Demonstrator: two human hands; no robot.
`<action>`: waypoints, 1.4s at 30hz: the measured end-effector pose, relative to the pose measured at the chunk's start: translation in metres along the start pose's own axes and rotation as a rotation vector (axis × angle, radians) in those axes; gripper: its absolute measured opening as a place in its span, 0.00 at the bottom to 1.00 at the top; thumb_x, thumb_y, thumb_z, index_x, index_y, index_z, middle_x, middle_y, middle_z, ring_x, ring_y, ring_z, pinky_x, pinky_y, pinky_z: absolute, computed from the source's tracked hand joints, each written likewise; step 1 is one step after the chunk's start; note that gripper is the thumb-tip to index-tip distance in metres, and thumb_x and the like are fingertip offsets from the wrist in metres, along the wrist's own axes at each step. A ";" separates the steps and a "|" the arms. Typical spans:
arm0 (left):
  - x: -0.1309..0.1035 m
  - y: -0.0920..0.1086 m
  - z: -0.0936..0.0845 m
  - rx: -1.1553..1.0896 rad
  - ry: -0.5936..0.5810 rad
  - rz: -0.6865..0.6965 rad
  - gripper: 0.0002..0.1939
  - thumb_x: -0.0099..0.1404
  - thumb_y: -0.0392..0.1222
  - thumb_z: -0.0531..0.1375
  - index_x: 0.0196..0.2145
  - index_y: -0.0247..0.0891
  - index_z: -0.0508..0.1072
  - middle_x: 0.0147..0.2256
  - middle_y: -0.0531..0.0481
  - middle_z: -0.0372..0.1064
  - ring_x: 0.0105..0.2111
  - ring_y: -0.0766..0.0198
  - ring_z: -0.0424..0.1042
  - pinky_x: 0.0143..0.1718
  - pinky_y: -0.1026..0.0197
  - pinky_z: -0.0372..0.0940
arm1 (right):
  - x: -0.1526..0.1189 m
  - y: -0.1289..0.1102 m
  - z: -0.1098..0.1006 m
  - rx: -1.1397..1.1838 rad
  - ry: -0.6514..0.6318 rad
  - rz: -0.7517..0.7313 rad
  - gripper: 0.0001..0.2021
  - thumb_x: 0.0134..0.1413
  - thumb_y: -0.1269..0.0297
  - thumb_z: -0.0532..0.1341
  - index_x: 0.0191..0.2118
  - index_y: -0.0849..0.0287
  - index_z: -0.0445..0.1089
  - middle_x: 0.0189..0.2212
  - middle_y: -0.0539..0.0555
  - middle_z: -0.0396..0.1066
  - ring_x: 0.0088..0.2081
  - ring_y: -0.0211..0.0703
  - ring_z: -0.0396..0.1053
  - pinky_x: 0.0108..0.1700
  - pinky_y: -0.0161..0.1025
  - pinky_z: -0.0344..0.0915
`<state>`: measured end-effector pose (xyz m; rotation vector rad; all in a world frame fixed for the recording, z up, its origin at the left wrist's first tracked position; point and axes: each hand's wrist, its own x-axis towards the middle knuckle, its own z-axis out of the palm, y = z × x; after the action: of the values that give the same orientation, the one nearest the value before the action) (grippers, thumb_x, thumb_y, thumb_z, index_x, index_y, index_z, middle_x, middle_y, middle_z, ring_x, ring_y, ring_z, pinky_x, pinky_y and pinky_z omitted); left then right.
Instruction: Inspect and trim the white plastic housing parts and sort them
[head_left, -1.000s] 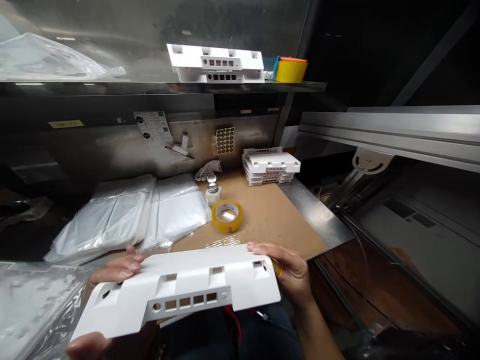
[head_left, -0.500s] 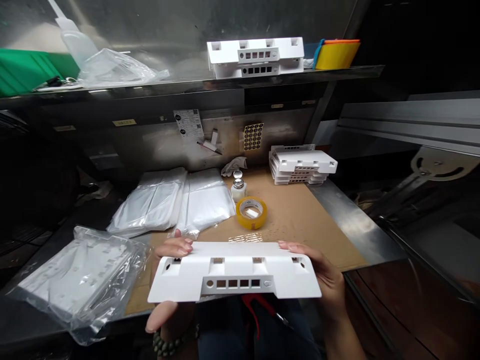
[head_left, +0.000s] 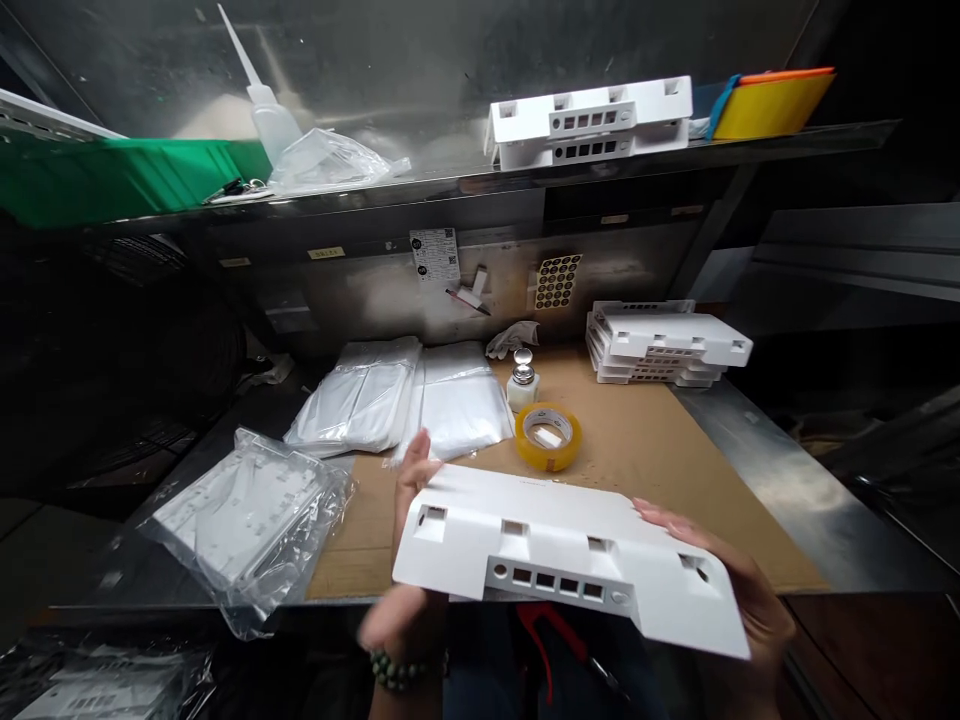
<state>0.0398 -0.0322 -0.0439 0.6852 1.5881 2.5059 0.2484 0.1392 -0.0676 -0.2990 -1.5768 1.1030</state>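
Note:
A white plastic router housing [head_left: 559,530], with a row of square port openings and a round hole along its front, is held above the table's front edge, its right end lower than its left. My left hand [head_left: 405,608] holds the left end, fingers behind it and the blurred thumb below. The right end rests in my right hand [head_left: 754,600], whose fingers lie over the top edge and palm against the side. Beyond the housing sits a roll of yellowish tape [head_left: 548,455] on the cardboard [head_left: 645,480]. Red-handled pliers [head_left: 559,635] lie on my lap.
Stacked housings stand at the back right [head_left: 675,345] and on the shelf [head_left: 592,120]. Plastic bags [head_left: 360,395], a pump bottle [head_left: 523,385] and a glove [head_left: 514,340] lie behind. Bagged white parts [head_left: 247,520] are at left. The shelf holds a green bin [head_left: 135,180].
The housing has gone from nearly level to tilted, its right end dropping. Both hands have turned with it. The whole view has shifted, so the surroundings appear farther right.

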 end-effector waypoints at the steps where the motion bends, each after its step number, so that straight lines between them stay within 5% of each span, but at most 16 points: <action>1: 0.000 0.002 -0.001 -0.114 -0.023 -0.162 0.35 0.59 0.74 0.58 0.53 0.48 0.74 0.54 0.46 0.73 0.58 0.47 0.69 0.63 0.44 0.62 | 0.000 -0.001 0.001 -0.007 0.010 -0.021 0.11 0.60 0.64 0.64 0.47 0.52 0.79 0.46 0.56 0.80 0.51 0.63 0.76 0.58 0.67 0.69; 4: 0.004 0.006 -0.008 -0.507 -0.273 -0.693 0.43 0.64 0.76 0.44 0.55 0.39 0.75 0.57 0.40 0.73 0.63 0.41 0.64 0.63 0.38 0.60 | 0.002 -0.003 -0.001 -0.055 -0.036 -0.098 0.11 0.61 0.65 0.63 0.47 0.50 0.79 0.48 0.54 0.79 0.54 0.63 0.75 0.61 0.69 0.66; 7: 0.005 0.002 -0.015 -0.694 -0.502 -0.932 0.27 0.71 0.58 0.52 0.47 0.34 0.81 0.51 0.38 0.78 0.62 0.42 0.66 0.66 0.38 0.54 | 0.006 -0.001 -0.007 -0.132 -0.111 -0.107 0.11 0.61 0.68 0.64 0.47 0.49 0.79 0.54 0.54 0.76 0.59 0.62 0.70 0.64 0.66 0.63; 10: 0.002 -0.003 -0.016 -0.769 -0.488 -0.829 0.17 0.69 0.48 0.57 0.43 0.38 0.83 0.50 0.42 0.79 0.63 0.45 0.64 0.69 0.40 0.50 | 0.009 0.002 -0.014 -0.167 -0.080 0.056 0.17 0.57 0.67 0.67 0.53 0.49 0.77 0.64 0.55 0.67 0.65 0.59 0.63 0.68 0.59 0.60; 14: -0.004 -0.004 -0.014 -0.766 -0.459 -0.709 0.25 0.67 0.63 0.57 0.47 0.43 0.82 0.53 0.45 0.77 0.66 0.47 0.59 0.69 0.42 0.47 | 0.008 0.007 -0.027 -0.201 -0.041 0.452 0.22 0.60 0.55 0.65 0.59 0.50 0.73 0.60 0.58 0.72 0.60 0.55 0.71 0.61 0.48 0.70; 17: -0.008 -0.003 -0.017 -0.742 -0.480 -0.708 0.34 0.61 0.74 0.56 0.47 0.45 0.81 0.54 0.46 0.76 0.67 0.45 0.58 0.69 0.42 0.49 | 0.001 0.011 -0.037 -0.138 -0.110 0.577 0.21 0.59 0.49 0.65 0.53 0.54 0.78 0.53 0.61 0.77 0.53 0.58 0.76 0.52 0.47 0.76; 25: -0.021 -0.024 -0.042 -0.586 -0.336 -0.679 0.49 0.51 0.84 0.49 0.54 0.47 0.78 0.53 0.44 0.76 0.66 0.42 0.60 0.64 0.43 0.61 | 0.001 -0.002 -0.028 -0.113 -0.166 0.480 0.20 0.52 0.48 0.70 0.48 0.52 0.81 0.46 0.61 0.80 0.44 0.57 0.81 0.45 0.43 0.78; 32: -0.018 -0.040 -0.054 -0.590 -0.374 -0.658 0.52 0.53 0.85 0.44 0.58 0.46 0.74 0.51 0.45 0.78 0.65 0.47 0.62 0.64 0.46 0.61 | 0.004 -0.018 -0.017 0.008 -0.223 0.454 0.18 0.57 0.53 0.68 0.53 0.46 0.78 0.48 0.58 0.80 0.45 0.54 0.80 0.47 0.41 0.77; 39: -0.022 -0.027 -0.054 -0.441 -0.183 -0.817 0.52 0.47 0.86 0.49 0.56 0.49 0.76 0.46 0.45 0.80 0.61 0.44 0.67 0.59 0.45 0.66 | 0.007 -0.028 -0.009 0.076 -0.245 0.434 0.15 0.59 0.58 0.68 0.52 0.43 0.78 0.46 0.54 0.81 0.43 0.46 0.81 0.45 0.34 0.77; 42: -0.014 -0.023 -0.057 -0.292 -0.077 -0.772 0.43 0.49 0.78 0.62 0.52 0.45 0.78 0.41 0.43 0.82 0.54 0.40 0.74 0.53 0.43 0.72 | 0.007 -0.029 -0.011 0.037 -0.301 0.471 0.19 0.62 0.59 0.65 0.58 0.46 0.74 0.41 0.54 0.83 0.39 0.45 0.82 0.41 0.32 0.77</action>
<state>0.0253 -0.0741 -0.0886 0.0864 1.1175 2.0201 0.2664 0.1340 -0.0420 -0.5166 -1.7977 1.5972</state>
